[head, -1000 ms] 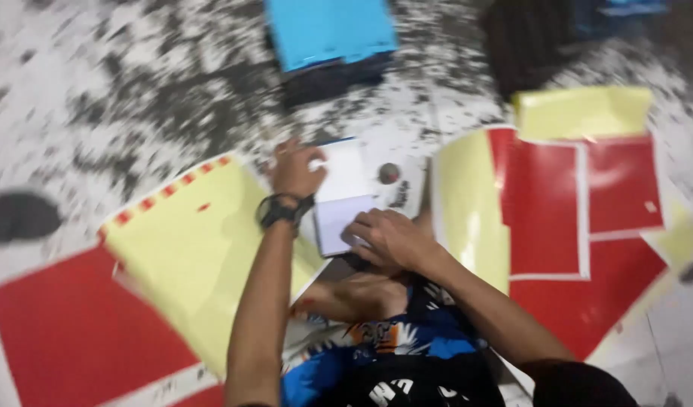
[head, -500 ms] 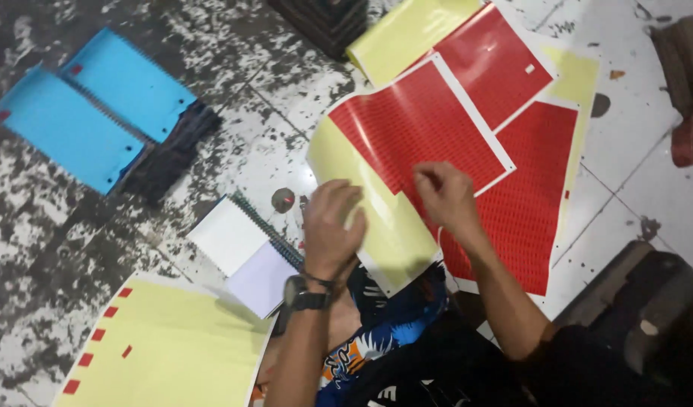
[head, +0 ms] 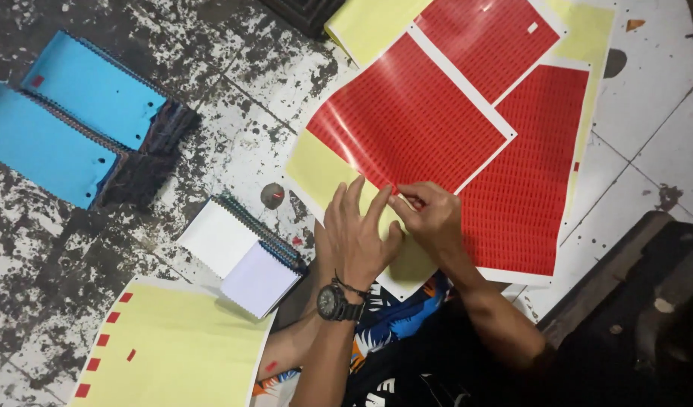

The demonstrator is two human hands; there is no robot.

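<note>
A red sticker sheet (head: pixel 407 124) on yellow backing lies on the floor in front of me. My left hand (head: pixel 355 234), with a dark wristwatch, rests flat on the yellow strip at the sheet's near edge, fingers spread. My right hand (head: pixel 429 215) pinches at the red sheet's near edge, thumb and forefinger closed on a small red sticker. Two more red sheets (head: pixel 523 177) lie to the right and behind. An open white spiral notebook (head: pixel 237 256) lies to the left of my left hand.
Two stacks of blue-covered spiral notebooks (head: pixel 75 113) sit at the far left. A yellow backing sheet (head: pixel 177 347) with a few red stickers left lies near left. A small round dark object (head: pixel 272 195) lies by the notebook. A dark bag (head: pixel 633 309) is at the right.
The view swung from the notebook toward the red sheets. Both hands moved from the open notebook onto the near edge of the red sheet, where the right hand now pinches.
</note>
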